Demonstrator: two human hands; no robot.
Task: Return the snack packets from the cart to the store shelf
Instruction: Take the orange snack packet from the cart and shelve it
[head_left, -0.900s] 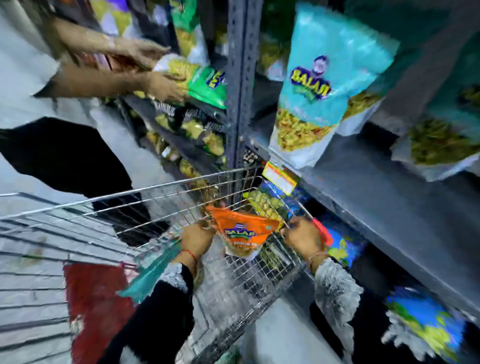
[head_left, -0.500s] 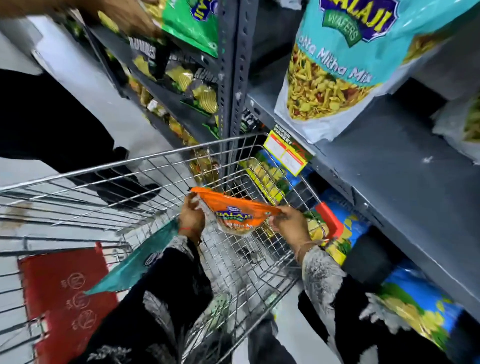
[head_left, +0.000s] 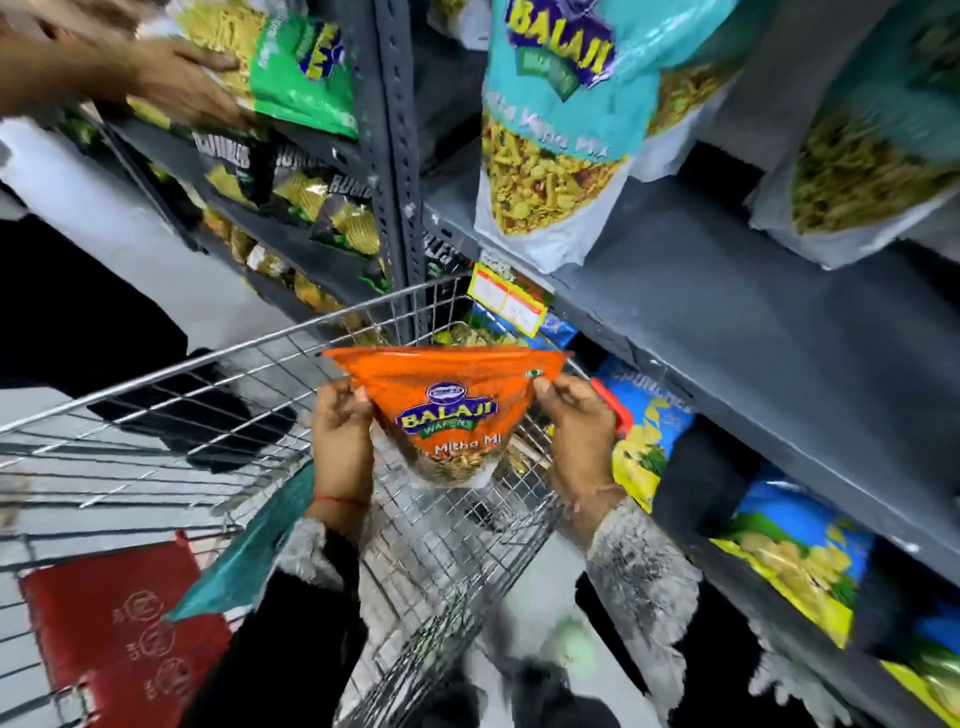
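Observation:
An orange Balaji snack packet (head_left: 449, 410) hangs upright above the wire cart (head_left: 218, 358), held by its two top corners. My left hand (head_left: 340, 436) pinches the left corner and my right hand (head_left: 579, 436) pinches the right corner. A teal packet (head_left: 249, 551) lies in the cart under my left sleeve. The grey store shelf (head_left: 727, 332) runs along the right, with a bare stretch of board in front of a large teal Balaji packet (head_left: 550, 135) standing on it.
Another person's hands (head_left: 171, 88) handle a green packet (head_left: 306, 73) on the left shelf bay. A grey upright post (head_left: 389, 156) separates the bays. Blue and yellow packets (head_left: 779, 551) fill the lower shelf. The cart's red seat flap (head_left: 119, 634) is at bottom left.
Both hands have lifted the orange packet higher above the cart, and its front now faces me upright. The view has shifted closer to the shelf.

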